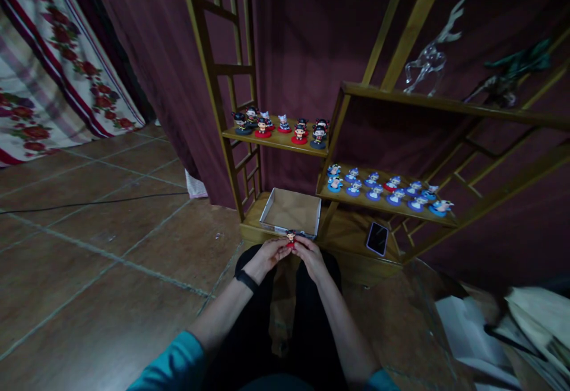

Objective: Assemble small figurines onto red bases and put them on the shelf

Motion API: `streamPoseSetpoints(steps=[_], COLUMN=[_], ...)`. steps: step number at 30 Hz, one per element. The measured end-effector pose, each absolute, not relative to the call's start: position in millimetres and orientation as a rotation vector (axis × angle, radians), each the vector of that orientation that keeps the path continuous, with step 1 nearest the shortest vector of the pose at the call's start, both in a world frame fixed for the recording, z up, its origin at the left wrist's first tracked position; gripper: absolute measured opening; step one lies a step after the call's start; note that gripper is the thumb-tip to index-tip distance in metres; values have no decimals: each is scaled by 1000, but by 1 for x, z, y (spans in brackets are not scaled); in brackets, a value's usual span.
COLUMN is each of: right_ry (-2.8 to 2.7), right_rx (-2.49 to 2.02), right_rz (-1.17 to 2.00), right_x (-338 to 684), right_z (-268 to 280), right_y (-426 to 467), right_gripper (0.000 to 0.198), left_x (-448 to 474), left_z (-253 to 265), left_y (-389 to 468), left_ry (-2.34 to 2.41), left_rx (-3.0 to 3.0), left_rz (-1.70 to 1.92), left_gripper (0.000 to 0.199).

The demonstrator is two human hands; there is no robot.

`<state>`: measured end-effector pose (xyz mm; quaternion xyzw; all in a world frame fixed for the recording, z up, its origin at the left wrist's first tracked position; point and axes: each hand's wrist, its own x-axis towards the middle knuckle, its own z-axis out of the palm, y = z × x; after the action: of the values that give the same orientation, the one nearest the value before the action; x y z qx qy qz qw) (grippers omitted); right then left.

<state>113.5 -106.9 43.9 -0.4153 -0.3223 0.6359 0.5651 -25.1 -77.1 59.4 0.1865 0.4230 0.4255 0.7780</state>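
Between my hands, in front of my knees, is a small figurine (291, 237) with dark hair and a red round base. My left hand (272, 253) grips its base from the left, a dark band around that wrist. From the other side, my right hand (310, 254) has its fingers closed on the same base. Just beyond my fingertips stands an open cardboard box (291, 210); no figurine shows inside it. Similar figurines on red and dark bases, such as a red-based figurine (300, 135), stand on the upper left shelf (278, 140).
On the right shelf (387, 206) stand two rows of blue and purple figurines (375, 192). A phone (377, 238) lies on the bottom board. Higher up are a clear deer ornament (427, 62) and a dark green sculpture (512, 73). Bags (538, 326) sit at the lower right.
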Motion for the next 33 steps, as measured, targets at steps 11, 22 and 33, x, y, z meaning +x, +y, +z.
streamPoseSetpoints(steps=[11,22,33], right_ry=[-764,-805,-787], right_rx=[-971,-1060,-1120], right_rz=[1513,1553,1585], right_x=[110,101,103], right_z=[31,27,18], right_y=[-67,-34,-19], right_gripper=[41,29,31], left_x=[-32,-33,-31], left_z=[42,28,20], left_y=[-37,-20,-13], left_ry=[897,1032,1010], left_rx=[450,543,487], left_rz=[940,1043,1049], left_gripper=[9,19,10])
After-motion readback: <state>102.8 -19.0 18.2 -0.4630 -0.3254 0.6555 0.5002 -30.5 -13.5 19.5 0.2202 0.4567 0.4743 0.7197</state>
